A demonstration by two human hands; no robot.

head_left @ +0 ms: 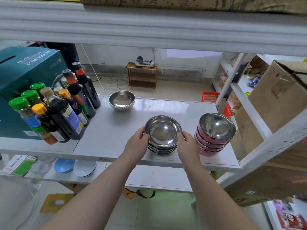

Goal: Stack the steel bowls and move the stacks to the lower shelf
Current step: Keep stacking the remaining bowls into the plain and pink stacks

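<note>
A stack of several plain steel bowls [163, 135] stands near the front edge of the white middle shelf [108, 135]. My left hand [137, 143] grips the stack's left side and my right hand [186, 145] grips its right side. To the right stands a second stack of steel bowls with pink outsides [214, 133]. A single steel bowl [121, 100] sits alone at the back of the shelf. The lower shelf [159, 178] shows below, between my forearms.
Sauce bottles and spice jars [54, 107] crowd the shelf's left side before a teal box [21, 77]. Blue and white bowls [74, 166] lie on the lower shelf's left part. A cardboard box [274, 100] sits right. An upper shelf beam [149, 27] overhangs.
</note>
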